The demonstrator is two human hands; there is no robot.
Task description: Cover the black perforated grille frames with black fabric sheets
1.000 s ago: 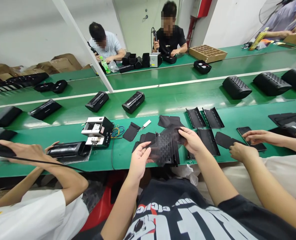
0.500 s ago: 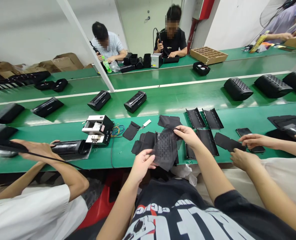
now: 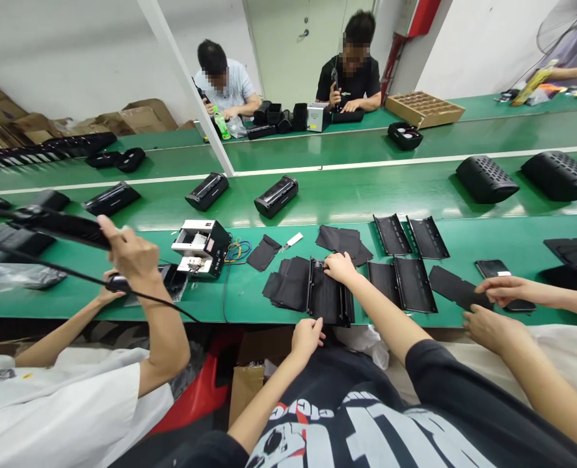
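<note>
1. Green bench (image 3: 464, 231) carries black perforated housings (image 3: 486, 180) in rows.
2. Black perforated panel (image 3: 328, 300) is on bench near front edge, beside black cloth sheets (image 3: 285, 292).
3. Right hand (image 3: 339, 266) is on panel's top edge; grip cannot tell.
4. Left hand (image 3: 308, 339) is released, just below panel.

My green workbench (image 3: 244, 302), carrying black perforated panels (image 3: 415, 285) in pairs, black fabric sheets (image 3: 285, 292), white test unit (image 3: 201, 248), coloured wires (image 3: 237, 251), small cutter (image 3: 293, 240), phone (image 3: 490, 268)

The black panels (image 3: 326, 300) at twelve o'clock show rows of small holes. The bench (image 3: 239, 305) is glossy green, and the dark T-shirt (image 3: 347, 416) at six o'clock carries white print.
</note>
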